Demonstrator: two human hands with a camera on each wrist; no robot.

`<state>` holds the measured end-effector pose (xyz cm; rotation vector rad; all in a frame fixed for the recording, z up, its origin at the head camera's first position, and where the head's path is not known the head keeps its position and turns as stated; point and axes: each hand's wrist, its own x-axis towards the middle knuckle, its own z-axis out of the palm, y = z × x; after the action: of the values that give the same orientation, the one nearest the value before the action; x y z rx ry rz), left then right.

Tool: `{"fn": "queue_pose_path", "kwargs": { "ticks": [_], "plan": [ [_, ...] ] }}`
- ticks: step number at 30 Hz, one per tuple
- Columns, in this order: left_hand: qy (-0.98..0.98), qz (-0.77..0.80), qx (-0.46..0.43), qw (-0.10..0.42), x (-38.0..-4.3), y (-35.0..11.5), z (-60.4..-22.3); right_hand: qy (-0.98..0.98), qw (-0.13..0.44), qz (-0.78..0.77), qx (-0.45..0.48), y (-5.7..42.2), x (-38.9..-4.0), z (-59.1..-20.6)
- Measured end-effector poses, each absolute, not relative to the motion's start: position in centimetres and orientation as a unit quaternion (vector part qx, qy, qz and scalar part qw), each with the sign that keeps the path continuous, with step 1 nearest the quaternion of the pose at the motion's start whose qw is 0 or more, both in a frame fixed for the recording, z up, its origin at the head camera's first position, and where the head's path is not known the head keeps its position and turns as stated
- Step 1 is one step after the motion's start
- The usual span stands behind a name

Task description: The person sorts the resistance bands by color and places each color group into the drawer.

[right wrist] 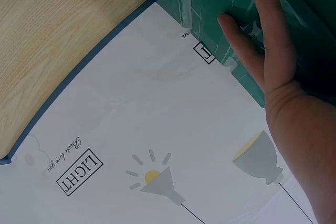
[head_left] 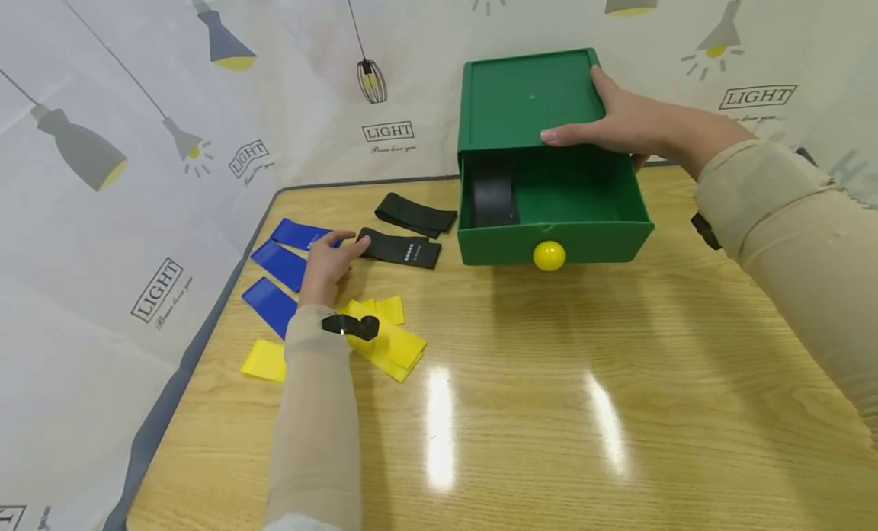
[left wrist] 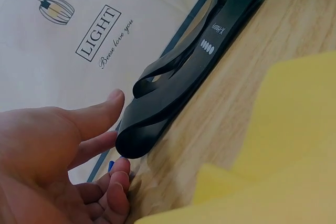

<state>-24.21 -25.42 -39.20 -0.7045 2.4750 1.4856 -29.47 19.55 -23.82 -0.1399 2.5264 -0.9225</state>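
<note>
My left hand [head_left: 328,266] reaches the near-left end of a folded black resistance band [head_left: 405,248] marked "X-Heavy". In the left wrist view the thumb and fingers [left wrist: 100,111] are spread around the band's looped end, without a clear pinch. A second black resistance band [head_left: 414,214] lies just behind it. My right hand [head_left: 627,119] rests on the front right of a green drawer box [head_left: 531,97], thumb along the top's front edge, other fingers straight on the top edge and side. The box's drawer [head_left: 590,245] is pulled out, with a black band [head_left: 490,192] inside at the left.
Blue bands [head_left: 280,264] lie left of my left hand. Yellow bands [head_left: 391,340] are spread near my left wrist, one farther left. A round yellow knob [head_left: 549,255] sticks out from the drawer front. A printed curtain [head_left: 315,142] borders the wooden table [head_left: 507,439].
</note>
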Motion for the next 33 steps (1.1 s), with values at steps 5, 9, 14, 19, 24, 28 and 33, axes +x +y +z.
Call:
{"fn": "queue_pose_path", "kwargs": {
  "ticks": [5, 9, 14, 19, 24, 28, 33],
  "plan": [
    [0.835, 0.490, -0.232, 0.091, -24.15, -25.35, -39.00, 0.916, 0.227, -0.327, -0.056, 19.47, -29.43, -23.72],
    [0.833, 0.486, -0.246, 0.100, -24.31, -25.28, -39.03, 0.914, 0.228, -0.329, -0.061, 19.58, -29.41, -23.64],
    [0.834, 0.481, -0.250, 0.102, -24.45, -25.24, -38.97, 0.914, 0.228, -0.331, -0.059, 19.60, -29.49, -23.70],
    [0.833, 0.482, -0.252, 0.104, -24.55, -25.23, -38.87, 0.913, 0.228, -0.334, -0.053, 19.55, -29.56, -23.80],
    [0.827, 0.488, -0.254, 0.111, -24.65, -25.33, -38.81, 0.914, 0.228, -0.331, -0.056, 19.56, -29.61, -23.79],
    [0.823, 0.493, -0.257, 0.116, -24.81, -25.48, -38.83, 0.915, 0.228, -0.330, -0.057, 19.53, -29.60, -23.79],
    [0.835, 0.473, -0.258, 0.112, -24.99, -25.47, -38.95, 0.915, 0.227, -0.328, -0.057, 19.49, -29.56, -23.80]
  ]
}}
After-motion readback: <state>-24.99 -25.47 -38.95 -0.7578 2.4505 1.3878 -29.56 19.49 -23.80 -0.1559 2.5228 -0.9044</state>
